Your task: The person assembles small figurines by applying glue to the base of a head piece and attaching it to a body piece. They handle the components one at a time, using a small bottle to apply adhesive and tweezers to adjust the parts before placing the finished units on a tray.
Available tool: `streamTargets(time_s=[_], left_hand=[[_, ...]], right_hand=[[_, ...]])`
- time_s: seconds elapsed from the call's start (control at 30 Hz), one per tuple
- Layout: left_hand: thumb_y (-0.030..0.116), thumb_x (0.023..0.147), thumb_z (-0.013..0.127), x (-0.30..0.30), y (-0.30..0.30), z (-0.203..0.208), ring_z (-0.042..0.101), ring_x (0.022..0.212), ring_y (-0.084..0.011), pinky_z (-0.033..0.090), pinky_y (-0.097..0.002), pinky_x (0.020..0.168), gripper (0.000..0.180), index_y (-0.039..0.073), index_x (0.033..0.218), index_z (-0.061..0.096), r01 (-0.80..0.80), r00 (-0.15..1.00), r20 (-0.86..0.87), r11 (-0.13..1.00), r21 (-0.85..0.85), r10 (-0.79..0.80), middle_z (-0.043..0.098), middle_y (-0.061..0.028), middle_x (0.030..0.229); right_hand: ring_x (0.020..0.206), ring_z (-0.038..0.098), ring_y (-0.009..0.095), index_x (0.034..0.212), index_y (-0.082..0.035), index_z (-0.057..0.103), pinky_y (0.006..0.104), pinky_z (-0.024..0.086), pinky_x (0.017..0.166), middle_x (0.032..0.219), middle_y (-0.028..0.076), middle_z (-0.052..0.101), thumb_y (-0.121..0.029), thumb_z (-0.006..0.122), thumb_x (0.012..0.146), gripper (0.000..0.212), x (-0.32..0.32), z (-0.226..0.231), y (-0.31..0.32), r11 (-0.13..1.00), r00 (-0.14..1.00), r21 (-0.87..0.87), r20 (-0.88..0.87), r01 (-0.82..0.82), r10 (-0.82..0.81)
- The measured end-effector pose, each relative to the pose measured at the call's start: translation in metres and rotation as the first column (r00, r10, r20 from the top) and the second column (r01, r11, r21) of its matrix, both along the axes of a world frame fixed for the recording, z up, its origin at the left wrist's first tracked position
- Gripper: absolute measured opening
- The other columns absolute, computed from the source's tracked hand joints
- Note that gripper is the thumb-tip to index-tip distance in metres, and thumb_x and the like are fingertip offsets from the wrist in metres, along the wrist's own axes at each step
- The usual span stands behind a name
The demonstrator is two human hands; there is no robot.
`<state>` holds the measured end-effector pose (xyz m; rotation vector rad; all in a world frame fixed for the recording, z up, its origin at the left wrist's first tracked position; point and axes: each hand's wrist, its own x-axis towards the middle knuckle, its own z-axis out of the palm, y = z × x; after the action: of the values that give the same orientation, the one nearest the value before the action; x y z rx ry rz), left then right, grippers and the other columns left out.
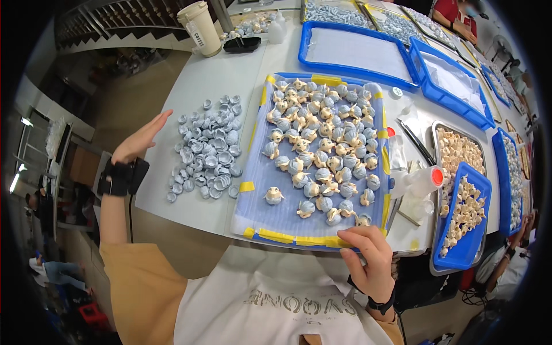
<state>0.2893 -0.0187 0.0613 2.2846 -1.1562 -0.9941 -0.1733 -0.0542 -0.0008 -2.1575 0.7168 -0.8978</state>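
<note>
My left hand (pixel 142 138) is raised flat, fingers stretched out and holding nothing, left of a pile of light blue-grey hollow shell pieces (pixel 210 146). Before me stands a blue tray (pixel 240 215) lined with translucent sheet and edged with yellow tape. Many small doll heads (pixel 325 144) with blue-grey hair and cream faces or pointed ears lie in it, densest toward the far side. One head (pixel 273 196) sits apart at the near left, face up. At the tray's near right corner my right hand (pixel 371 259) has bent fingers over the rim and its thumb in front.
Right of the tray are a clear bottle with a red cap (pixel 422 181), a black pen-like tool (pixel 417 141) and a small blue tray of cream parts (pixel 480 215) on a metal tray (pixel 460 125). Paper-lined blue trays (pixel 356 50) stand behind. A coffee cup (pixel 200 29) stands far left.
</note>
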Motion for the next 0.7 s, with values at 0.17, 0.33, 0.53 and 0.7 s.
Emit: streamTargets(time_s=[0.17,0.33,0.53,0.7], left_hand=[[0.047,0.091,0.032,0.021,-0.039,-0.023,0.009,0.134,-0.0175,0.01,-0.031,0.107,0.063,0.005,0.137,0.022,0.124,0.992,-0.018,0.991,-0.054,-0.126,0.015,-0.0076,0.145],[0.041,0.093,0.031,0.036,-0.04,-0.055,0.009,0.134,-0.0184,0.009,-0.0286,0.107,0.059,0.003,0.137,0.02,0.275,0.958,-0.066,0.96,-0.055,-0.279,0.012,-0.0097,0.145],[0.036,0.095,0.031,0.002,0.014,-0.043,0.01,0.134,-0.0187,0.01,-0.0287,0.107,0.058,0.0,0.137,0.014,0.27,0.96,-0.067,0.962,-0.044,-0.273,0.014,-0.0111,0.144],[0.033,0.096,0.028,-0.016,0.052,-0.049,0.011,0.133,-0.0188,0.009,-0.0283,0.107,0.055,0.001,0.138,0.012,0.137,0.974,-0.155,0.976,-0.17,-0.164,0.014,-0.0114,0.144]], right_hand=[[0.072,0.053,0.026,0.096,0.0,0.059,0.0319,0.043,0.062,0.088,0.012,0.057,-0.001,0.062,0.071,0.025,0.001,0.0,-0.001,1.0,1.0,-0.006,0.009,-0.005,0.005],[0.072,0.053,0.026,0.096,0.0,0.059,0.0323,0.043,0.062,0.087,0.012,0.057,-0.001,0.062,0.071,0.025,-0.001,0.0,-0.001,1.0,1.0,-0.002,-0.025,0.002,-0.002],[0.071,0.053,0.026,0.096,0.0,0.059,0.0321,0.042,0.061,0.087,0.012,0.057,-0.002,0.063,0.07,0.026,0.001,-0.005,-0.002,1.0,1.0,0.006,-0.029,0.001,-0.001],[0.071,0.053,0.026,0.095,-0.001,0.059,0.0322,0.041,0.061,0.086,0.011,0.057,-0.002,0.063,0.07,0.026,0.001,-0.005,-0.001,1.0,0.999,0.005,-0.032,-0.001,0.001]])
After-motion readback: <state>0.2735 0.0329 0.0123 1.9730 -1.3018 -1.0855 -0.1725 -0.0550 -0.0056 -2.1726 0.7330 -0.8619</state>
